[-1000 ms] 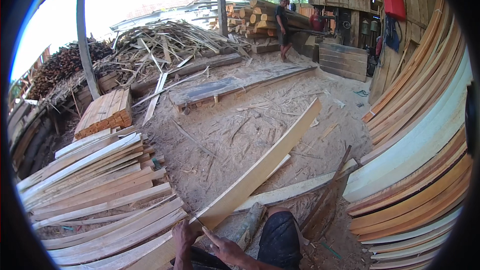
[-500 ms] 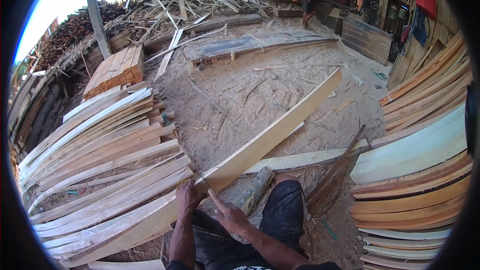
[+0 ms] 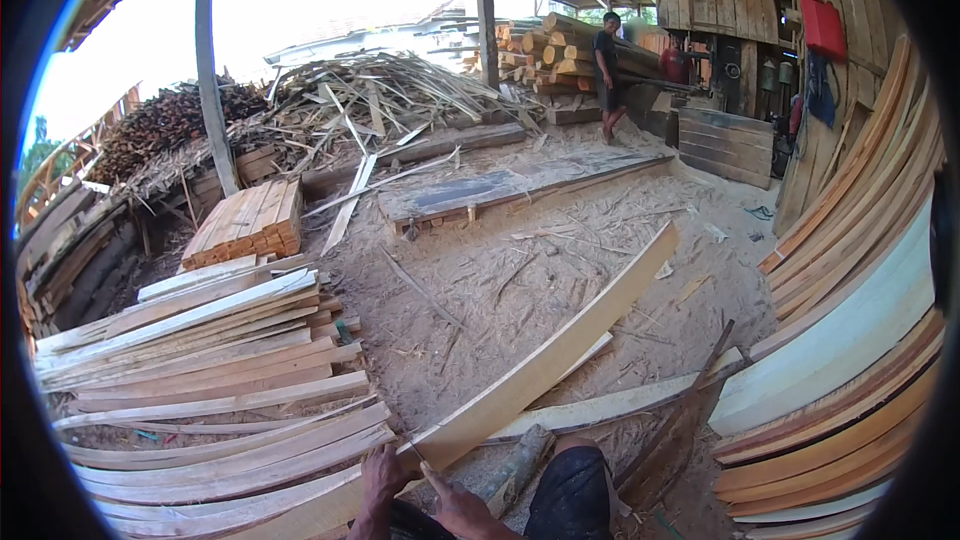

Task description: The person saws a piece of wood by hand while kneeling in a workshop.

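A bare left hand (image 3: 382, 480) and right hand (image 3: 465, 512) work at the bottom of an open timber yard, at the upper edge of a long pale board (image 3: 545, 363); the board slants from the lower right corner of the left stack (image 3: 215, 403) out over the sawdust-covered ground (image 3: 440, 340), its far end up and to the right. The left hand's fingers curl at that upper edge, probably to steady the board; how tightly they press cannot be told. The right hand's fingers close around a thin dark tool (image 3: 417, 451), its tip at the same edge, perhaps held low for control; blur hides what kind of tool it is.

A log (image 3: 520, 465) lies under the board's lower edge, beside the person's knee (image 3: 570, 500), seemingly as a prop; a low board (image 3: 620, 397) lies on the ground past it; what bears the far end is unclear. The left stack and the right stack (image 3: 800, 380) are laid lengthwise, perhaps for easy reach; another person (image 3: 606, 75) stands beyond the platform (image 3: 560, 180); no brand, label or writing can be read.
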